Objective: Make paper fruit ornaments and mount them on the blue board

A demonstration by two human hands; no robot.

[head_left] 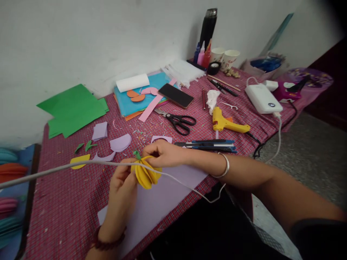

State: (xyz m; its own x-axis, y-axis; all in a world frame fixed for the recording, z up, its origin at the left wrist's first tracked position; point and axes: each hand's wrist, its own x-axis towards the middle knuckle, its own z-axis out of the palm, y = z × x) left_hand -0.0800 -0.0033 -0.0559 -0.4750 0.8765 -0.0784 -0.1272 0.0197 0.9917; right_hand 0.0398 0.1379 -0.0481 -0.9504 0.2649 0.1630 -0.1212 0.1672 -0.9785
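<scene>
A yellow paper pumpkin (145, 176) with fanned folds and a small green stem (137, 155) is held over a lilac paper sheet (165, 195). My left hand (123, 184) grips its left side, fingers closed on the folds. From the right, my right hand (162, 153) pinches its upper right edge; some fingertips are hidden behind the paper. A pale cable (108, 163) crosses in front of the pumpkin and my left hand. Left of my hands lie a yellow paper piece (80, 161), lilac half-rounds (120, 143) and green cut-out leaves (89, 145).
Black-handled scissors (181, 121), tweezers (211, 145) and a yellow glue gun (227, 122) lie beyond my right arm. A phone (175, 95), green sheets (74, 110) and a white power bank (263, 99) rest farther back. Folded paper shapes (11, 173) stand at the left edge.
</scene>
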